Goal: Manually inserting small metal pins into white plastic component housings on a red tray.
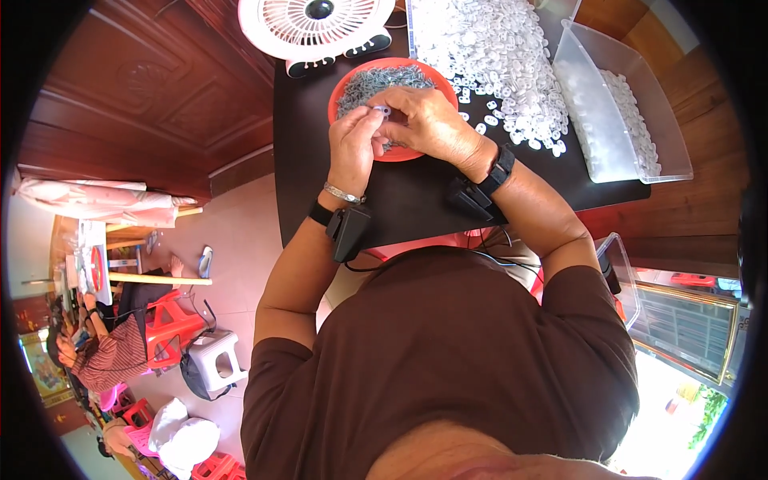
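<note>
Far left: a seated person in a striped shirt (116,352), well apart from this desk, a red plastic stool (166,324) and a pale grey stool (214,356) near them. White bags (190,444) lie on the floor below.

At the desk (412,208), black top: a white fan (320,20) stands at the far left corner, partly cut off by the view. Next, a red basin (334,100) of small grey metal pieces (388,78), screw-like, too fine to identify surely.

Left hand (354,142), over the basin: grip pinched on a small white plastic piece (384,110), held between the fingertips above the metal pieces. Right hand (428,120): fingers curled in, meeting the left at the piece; I cannot tell whether its grip holds anything. Both hands block part of the basin from sight.

Right of the hands: a heap of white two-holed plastic pieces (500,64), strays spilling toward the basin. Far right, a clear plastic bin (672,148), tilted, partly filled with similar white pieces (628,116); it bounds the heap on that side.
</note>
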Tool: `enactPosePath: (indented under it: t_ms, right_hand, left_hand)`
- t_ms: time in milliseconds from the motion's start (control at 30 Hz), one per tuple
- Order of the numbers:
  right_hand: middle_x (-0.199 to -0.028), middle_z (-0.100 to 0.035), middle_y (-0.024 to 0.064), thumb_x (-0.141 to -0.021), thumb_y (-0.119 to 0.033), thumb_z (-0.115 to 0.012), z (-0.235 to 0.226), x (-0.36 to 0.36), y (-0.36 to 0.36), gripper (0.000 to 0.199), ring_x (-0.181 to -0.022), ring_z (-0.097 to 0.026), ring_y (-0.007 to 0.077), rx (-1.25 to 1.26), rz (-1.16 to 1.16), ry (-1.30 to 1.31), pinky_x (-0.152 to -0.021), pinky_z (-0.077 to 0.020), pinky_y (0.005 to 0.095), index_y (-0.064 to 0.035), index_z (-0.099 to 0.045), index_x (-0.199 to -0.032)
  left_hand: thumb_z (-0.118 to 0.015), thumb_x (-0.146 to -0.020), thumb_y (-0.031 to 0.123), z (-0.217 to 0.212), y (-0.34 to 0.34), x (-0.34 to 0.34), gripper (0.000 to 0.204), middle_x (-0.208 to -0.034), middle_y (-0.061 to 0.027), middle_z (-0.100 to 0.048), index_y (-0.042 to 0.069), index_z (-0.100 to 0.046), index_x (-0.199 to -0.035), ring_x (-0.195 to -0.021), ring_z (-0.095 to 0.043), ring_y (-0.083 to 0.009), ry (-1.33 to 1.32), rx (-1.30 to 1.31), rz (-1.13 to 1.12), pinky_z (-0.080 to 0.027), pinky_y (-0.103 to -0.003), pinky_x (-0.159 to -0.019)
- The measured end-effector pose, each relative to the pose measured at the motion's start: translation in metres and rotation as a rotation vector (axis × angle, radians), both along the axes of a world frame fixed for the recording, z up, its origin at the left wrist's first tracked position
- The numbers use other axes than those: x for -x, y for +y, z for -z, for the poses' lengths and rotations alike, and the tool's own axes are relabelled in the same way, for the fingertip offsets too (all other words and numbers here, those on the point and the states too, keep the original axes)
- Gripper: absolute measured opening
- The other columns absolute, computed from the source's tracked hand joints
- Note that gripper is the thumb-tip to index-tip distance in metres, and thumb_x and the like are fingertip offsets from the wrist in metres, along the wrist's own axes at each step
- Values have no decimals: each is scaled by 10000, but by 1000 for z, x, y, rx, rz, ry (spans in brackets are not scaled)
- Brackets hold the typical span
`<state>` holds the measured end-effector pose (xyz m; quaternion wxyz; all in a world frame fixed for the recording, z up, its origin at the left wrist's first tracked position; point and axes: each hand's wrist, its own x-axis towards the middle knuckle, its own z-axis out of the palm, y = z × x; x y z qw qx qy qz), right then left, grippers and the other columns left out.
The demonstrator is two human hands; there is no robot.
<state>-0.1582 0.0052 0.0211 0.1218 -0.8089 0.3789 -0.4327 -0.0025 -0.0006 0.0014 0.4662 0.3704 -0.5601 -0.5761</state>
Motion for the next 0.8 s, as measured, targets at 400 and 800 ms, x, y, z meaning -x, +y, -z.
enactPosePath:
  t_ms: [400, 800]
  right_hand:
    - [-751, -653, 111, -810, -110, -669, 5, 1, 0, 199, -658, -650, 251, -8, -38, 30, -583, -501, 304, -26, -602, -977]
    - [-799, -663, 112, -802, -107, -671, 5, -1, -1, 171, -705, -657, 262, 18, -63, -62, -630, -514, 319, -22, -641, -947]
  left_hand:
    - [-514, -883, 251, 5, -1, -5, 274, -616, -37, -579, 21, -611, -771, -475, -500, -78, 96, -62, 9, -347, -189, -430]
    - [-498, -898, 233, 8, -6, -4, 260, -619, -45, -577, 10, -605, -816, -482, -490, -82, 81, -9, 3, -327, -188, -427]
